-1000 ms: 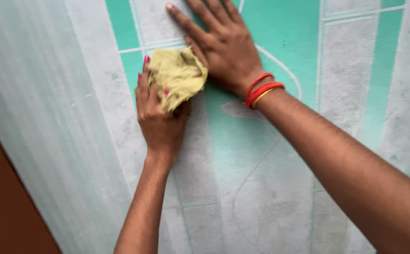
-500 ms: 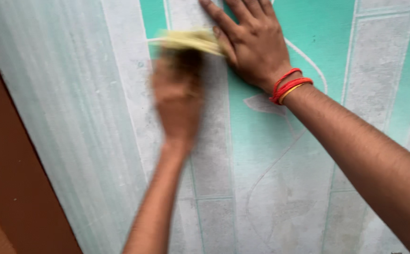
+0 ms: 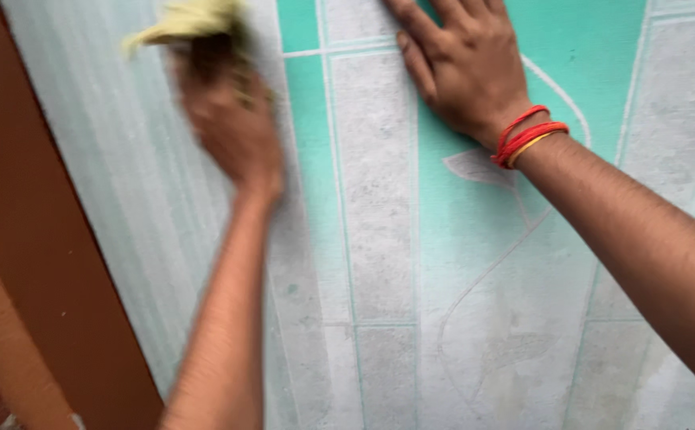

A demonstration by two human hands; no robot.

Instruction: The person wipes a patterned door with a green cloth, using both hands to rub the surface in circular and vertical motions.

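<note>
Since the earlier frame, left hand (image 3: 232, 119) has travelled up and to the left, carrying the yellow cloth (image 3: 188, 20) off the grey stripe and onto the pale ribbed band near the panel's left edge. Motion blur smears both; the fingers appear closed around the cloth, which shows as a crumpled, soft wad at the top border of the view, above the knuckles.

Right hand (image 3: 467, 64) lies flat on the panel (image 3: 379, 239), fingers spread wide, palm pressed down, holding nothing. Red and yellow thread bands (image 3: 530, 137) circle its wrist.

Panel surface is hard and smooth, printed with mint-green fields and mottled grey rectangular stripes divided by thin white lines. One curved white line sweeps down from beside the right wrist, with a pale leaf shape beneath the bands. The grey areas look chalky and dull; the left band carries fine vertical ribbing.

Brown frame (image 3: 37, 239), plain and matt, borders the panel on the left.
</note>
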